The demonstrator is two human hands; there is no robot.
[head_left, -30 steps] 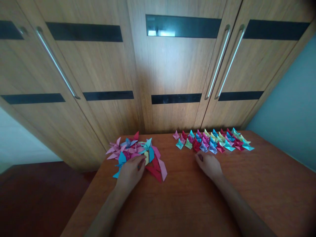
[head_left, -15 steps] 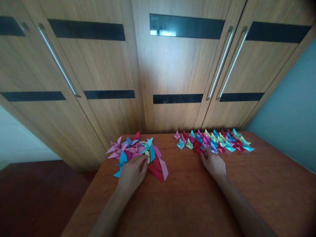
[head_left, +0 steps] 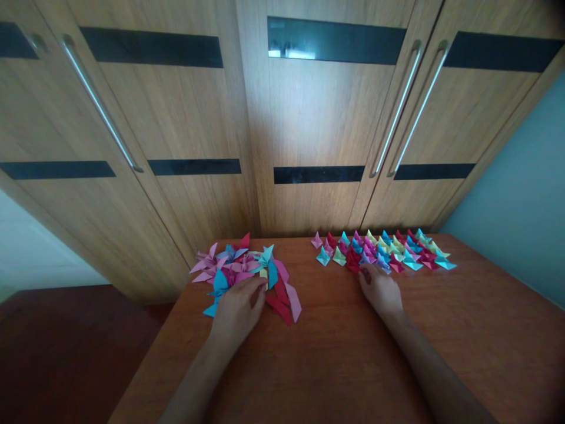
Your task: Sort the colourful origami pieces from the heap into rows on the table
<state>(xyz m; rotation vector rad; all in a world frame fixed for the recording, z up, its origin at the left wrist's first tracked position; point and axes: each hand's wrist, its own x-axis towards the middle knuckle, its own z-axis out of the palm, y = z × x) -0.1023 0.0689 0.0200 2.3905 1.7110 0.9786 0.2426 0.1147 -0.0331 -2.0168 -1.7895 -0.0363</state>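
Paper pile point(head_left: 242, 268), left: my left hand point(head_left: 239, 303) reaches its near edge | Paper rows point(head_left: 383, 258), far right: my right hand point(head_left: 382, 290) alongside | Fingers point(head_left: 255, 285) narrowed, hold unclear

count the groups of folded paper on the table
2: a pile at the left, partly covered by the left hand, and rows at the right, by the right hand. Parts of both may be hidden; no third group shows.
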